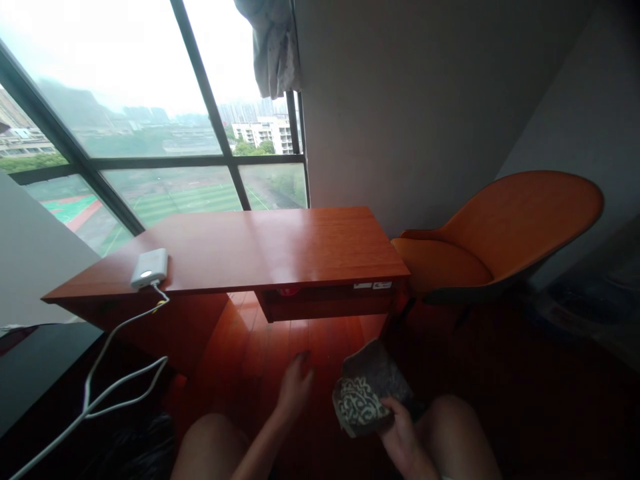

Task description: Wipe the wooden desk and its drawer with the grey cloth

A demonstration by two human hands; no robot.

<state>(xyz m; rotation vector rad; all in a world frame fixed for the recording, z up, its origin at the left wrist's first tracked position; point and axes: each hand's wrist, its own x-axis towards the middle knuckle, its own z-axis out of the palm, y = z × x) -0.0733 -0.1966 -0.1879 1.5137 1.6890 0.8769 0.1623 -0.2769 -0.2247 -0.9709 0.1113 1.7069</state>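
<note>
My right hand (404, 437) grips the lower right edge of a folded grey cloth (361, 402), its thumb lying on top. One face of the cloth carries a cream scroll pattern, while the upper part is plain dark grey. To the left, apart from the cloth, my left hand (296, 385) hangs above the floor with nothing visible in it. Its fingers are loosely bent and somewhat blurred, with a gap beside the thumb. Both hands are low in the view, between my knees.
Ahead stands a reddish-brown wooden desk (280, 243) with an open shelf (325, 303) beneath. A white power adapter (150, 268) sits near its left front edge, its white cable (87, 387) running down left. An orange chair (520, 227) stands right. Behind the desk is a window (165, 133).
</note>
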